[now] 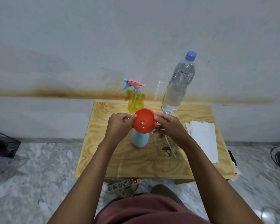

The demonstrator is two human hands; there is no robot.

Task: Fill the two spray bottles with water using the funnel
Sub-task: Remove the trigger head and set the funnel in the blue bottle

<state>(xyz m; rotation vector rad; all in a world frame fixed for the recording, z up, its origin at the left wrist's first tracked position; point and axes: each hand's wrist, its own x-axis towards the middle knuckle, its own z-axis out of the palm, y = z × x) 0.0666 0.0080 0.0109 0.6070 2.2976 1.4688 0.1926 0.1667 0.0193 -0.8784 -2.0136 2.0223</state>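
Seen from above, the person's left hand (120, 125) and right hand (170, 125) meet over the middle of a table. Each hand pinches the rim of a funnel (144, 121) on opposite sides, the thumb tip on the edge and the other fingers curled. The funnel is smooth orange-red plastic, a round shallow cone with a small hole at its centre, tipped slightly toward the camera. It sits on top of the light blue spray bottle (140, 139), an upright, matte, rounded cylinder with a pinkish base and no spray head on it.

Just under the right hand's fingers a blue plastic part (158, 131) shows, and a thin pale tube (170, 147) runs from there across the tabletop; whether the hand touches the part cannot be told.

Behind the funnel stands the yellow spray bottle (136, 101), translucent and bulbous, capped with a pink and blue trigger head. To its right is a tall clear water bottle (178, 84), ribbed plastic with a blue cap, nearly full.

The table (103, 151) is pale plywood with swirling grain and dark stains. White sheets of paper (204, 139) lie on its right side. A white power strip (123, 185) lies on the grey marbled floor (39, 167) below.
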